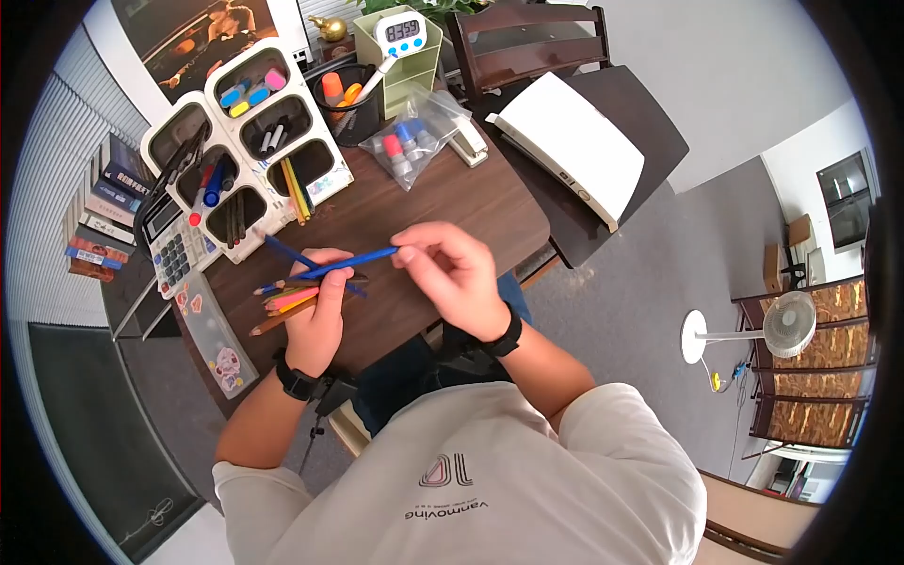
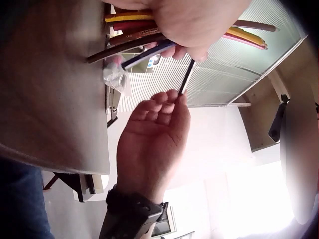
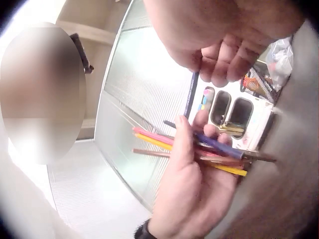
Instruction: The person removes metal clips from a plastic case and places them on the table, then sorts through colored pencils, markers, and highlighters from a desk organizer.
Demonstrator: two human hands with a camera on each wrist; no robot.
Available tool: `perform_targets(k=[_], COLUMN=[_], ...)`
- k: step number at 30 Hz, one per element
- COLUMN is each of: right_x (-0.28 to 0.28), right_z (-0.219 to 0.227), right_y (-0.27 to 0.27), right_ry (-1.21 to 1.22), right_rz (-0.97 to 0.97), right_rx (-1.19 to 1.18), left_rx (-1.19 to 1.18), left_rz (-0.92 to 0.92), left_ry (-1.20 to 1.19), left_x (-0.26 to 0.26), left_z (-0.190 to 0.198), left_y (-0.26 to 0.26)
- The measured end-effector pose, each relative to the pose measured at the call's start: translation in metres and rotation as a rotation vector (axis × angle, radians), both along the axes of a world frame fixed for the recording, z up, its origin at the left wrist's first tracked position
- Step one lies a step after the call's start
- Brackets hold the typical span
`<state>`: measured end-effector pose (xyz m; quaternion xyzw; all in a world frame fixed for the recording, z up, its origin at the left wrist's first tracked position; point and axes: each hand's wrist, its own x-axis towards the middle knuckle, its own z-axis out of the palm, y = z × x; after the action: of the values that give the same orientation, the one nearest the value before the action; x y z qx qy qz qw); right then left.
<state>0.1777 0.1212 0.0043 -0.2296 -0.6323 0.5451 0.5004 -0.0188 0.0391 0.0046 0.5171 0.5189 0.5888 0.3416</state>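
In the head view my left hand [image 1: 318,330] grips a bunch of coloured pencils [image 1: 290,303], brown, pink, orange and yellow, plus a second blue pencil that crosses the others. My right hand [image 1: 457,282] pinches one end of a blue pencil [image 1: 363,258] between thumb and fingertips. That pencil slants across to the left hand, its sharpened tip lying over the bunch. The right wrist view shows the bunch [image 3: 154,142] fanned out under the left thumb. Beyond the hands stands a white desk organizer [image 1: 243,149] holding yellow and dark pencils, pens, markers and highlighters.
A clear plastic bag [image 1: 424,141] with red and blue items lies beside a white stapler [image 1: 469,143]. Behind are a black mesh cup [image 1: 350,130] and a digital timer [image 1: 402,36]. At left are a calculator [image 1: 172,259], a stickered translucent case [image 1: 212,330] and books [image 1: 108,202].
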Motion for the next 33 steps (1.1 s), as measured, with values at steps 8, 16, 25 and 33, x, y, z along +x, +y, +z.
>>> perform_targets(k=[8, 16, 25, 33], right_x=[0.002, -0.065, -0.079, -0.068], right_z=[0.024, 0.029, 0.026, 0.026], right_y=[0.027, 0.046, 0.042, 0.037], right_ry=[0.073, -0.368, -0.437, -0.445], right_rz=[-0.321, -0.260, -0.164, -0.134], right_rx=[0.187, 0.676, 0.589, 0.502], left_rx=[0.090, -0.057, 0.021, 0.017], left_rz=[0.281, 0.200, 0.203, 0.206], left_ry=[0.092, -0.094, -0.232, -0.365], left_x=[-0.005, -0.006, -0.013, -0.015], left_z=[-0.005, -0.011, -0.022, -0.027], left_y=[0.006, 0.016, 0.023, 0.021])
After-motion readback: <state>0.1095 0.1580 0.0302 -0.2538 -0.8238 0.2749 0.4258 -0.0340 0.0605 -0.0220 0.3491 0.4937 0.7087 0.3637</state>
